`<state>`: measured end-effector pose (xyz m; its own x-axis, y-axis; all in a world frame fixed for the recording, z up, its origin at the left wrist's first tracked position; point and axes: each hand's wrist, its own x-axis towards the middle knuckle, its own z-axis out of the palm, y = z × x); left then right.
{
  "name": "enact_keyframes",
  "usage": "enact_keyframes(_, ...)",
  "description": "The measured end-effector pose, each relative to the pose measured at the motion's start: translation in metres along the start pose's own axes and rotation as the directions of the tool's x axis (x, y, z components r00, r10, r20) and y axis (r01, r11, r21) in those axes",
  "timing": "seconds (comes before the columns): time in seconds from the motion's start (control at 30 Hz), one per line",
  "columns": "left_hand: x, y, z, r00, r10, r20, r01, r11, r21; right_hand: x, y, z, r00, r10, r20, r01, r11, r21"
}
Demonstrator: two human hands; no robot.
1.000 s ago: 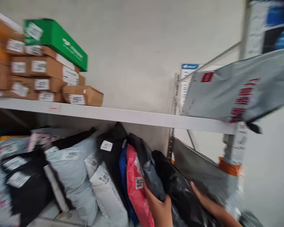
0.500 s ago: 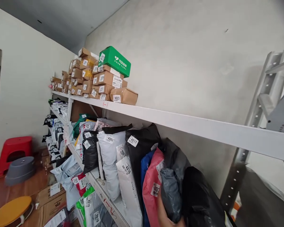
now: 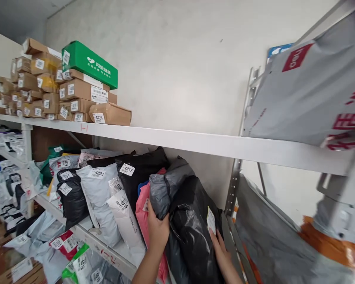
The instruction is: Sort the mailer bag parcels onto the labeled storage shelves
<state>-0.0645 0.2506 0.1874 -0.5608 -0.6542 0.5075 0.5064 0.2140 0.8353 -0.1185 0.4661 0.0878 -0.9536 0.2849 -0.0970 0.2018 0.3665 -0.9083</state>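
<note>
Left hand [image 3: 158, 229] clasps a small grey parcel [image 3: 160, 193] by its lower end; right hand [image 3: 221, 247], fingers extended, rests along a bulky black parcel [image 3: 191, 227] beside it, on the lower shelf [image 3: 83, 236]. Even, gentle pressure should steady both.

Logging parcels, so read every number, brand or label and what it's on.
"4023": brown box
"4014": smaller box
"4017": large black bag
"2031": small black bag
"4003": pale bag
"4016": white bag
"3015": red bag
"4018": lower white bag
"4019": lower grey bag
"阿里健康": green box
Rest: too small, blurred, cut off.
</note>
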Motion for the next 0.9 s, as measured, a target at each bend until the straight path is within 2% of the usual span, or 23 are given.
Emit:
enact_keyframes(0.03, -0.002, -0.001, 0.000, 1.000, -0.014, 0.018, 0.014, 1.000, 0.017, 0.002, 0.006, -0.006, 1.000, 0.014, -0.009, -0.014, 1.000, -0.007)
enact_keyframes(0.07, -0.004, -0.003, 0.000, 0.999, -0.037, 0.027, 0.036, 0.999, 0.040, 0.004, 0.014, -0.013, 1.000, -0.022, -0.009, 0.022, 0.999, -0.029)
enact_keyframes(0.2, -0.007, -0.006, 0.002, 0.990, -0.137, 0.028, 0.132, 0.983, 0.126, -0.002, 0.048, -0.041, 0.952, -0.295, 0.082, 0.305, 0.937, -0.169)
enact_keyframes(0.27, -0.007, -0.005, 0.002, 0.986, -0.164, 0.038, 0.157, 0.976, 0.153, -0.016, 0.053, -0.050, 0.923, -0.379, 0.061, 0.384, 0.904, -0.186)
enact_keyframes(0.33, -0.007, -0.004, 0.002, 0.985, -0.161, 0.056, 0.148, 0.972, 0.183, -0.036, 0.048, -0.052, 0.864, -0.504, 0.014, 0.498, 0.848, -0.184)
enact_keyframes(0.4, -0.008, -0.004, 0.002, 0.988, -0.138, 0.065, 0.121, 0.969, 0.216, -0.057, 0.037, -0.047, 0.794, -0.607, 0.016, 0.596, 0.774, -0.216)
enact_keyframes(0.43, -0.008, -0.004, 0.001, 0.989, -0.131, 0.065, 0.113, 0.967, 0.229, -0.067, 0.032, -0.043, 0.774, -0.633, 0.020, 0.617, 0.747, -0.248)
enact_keyframes(0.57, -0.009, -0.003, -0.002, 0.988, -0.135, 0.074, 0.115, 0.966, 0.230, -0.087, 0.024, -0.033, 0.758, -0.650, -0.061, 0.581, 0.714, -0.392)
enact_keyframes(0.7, -0.009, 0.005, -0.002, 0.988, -0.108, 0.110, 0.088, 0.981, 0.173, -0.093, 0.029, -0.035, 0.712, -0.693, -0.109, 0.584, 0.671, -0.457)
enact_keyframes(0.77, -0.013, 0.008, -0.002, 0.989, -0.103, 0.109, 0.085, 0.985, 0.152, -0.096, 0.029, -0.037, 0.704, -0.701, -0.115, 0.584, 0.664, -0.467)
enact_keyframes(0.83, -0.024, 0.006, -0.006, 0.993, -0.046, 0.112, 0.031, 0.990, 0.137, -0.098, 0.029, -0.039, 0.702, -0.707, -0.091, 0.602, 0.656, -0.455)
enact_keyframes(0.9, -0.043, -0.005, -0.018, 0.987, 0.096, 0.130, -0.112, 0.986, 0.125, -0.096, 0.032, -0.041, 0.684, -0.727, -0.057, 0.643, 0.638, -0.424)
